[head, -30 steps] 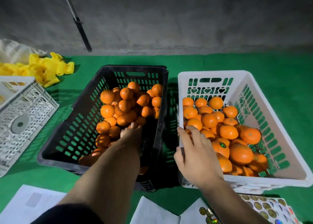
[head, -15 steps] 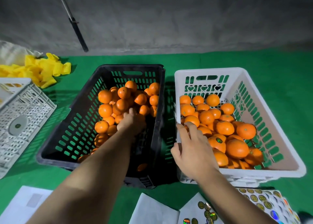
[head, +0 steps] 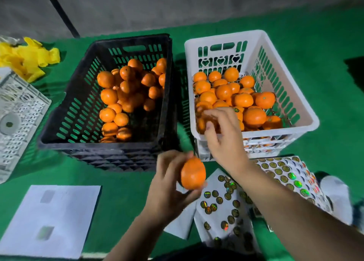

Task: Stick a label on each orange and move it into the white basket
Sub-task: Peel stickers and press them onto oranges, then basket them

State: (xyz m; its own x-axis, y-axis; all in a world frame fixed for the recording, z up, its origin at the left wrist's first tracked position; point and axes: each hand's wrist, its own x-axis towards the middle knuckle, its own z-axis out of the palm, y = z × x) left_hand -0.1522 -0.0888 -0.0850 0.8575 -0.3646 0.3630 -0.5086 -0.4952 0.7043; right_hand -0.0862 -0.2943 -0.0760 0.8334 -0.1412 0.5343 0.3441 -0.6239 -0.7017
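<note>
One orange (head: 193,173) sits gripped in our left hand (head: 171,183), just before the black crate (head: 78,95), above the labels (head: 222,205). Our right hand (head: 224,134) hovers over the white basket's (head: 307,110) near rim, fingers loosely curled, holding nothing visible.

Two bare forearms reach forward from the bottom edge. The left hand (head: 169,181) is raised with its palm turned right, fingers and thumb curled around an orange (head: 193,173). The right hand (head: 222,134), farther forward, has loosely bent fingers (head: 208,112); motion blur hides any grip.
</note>
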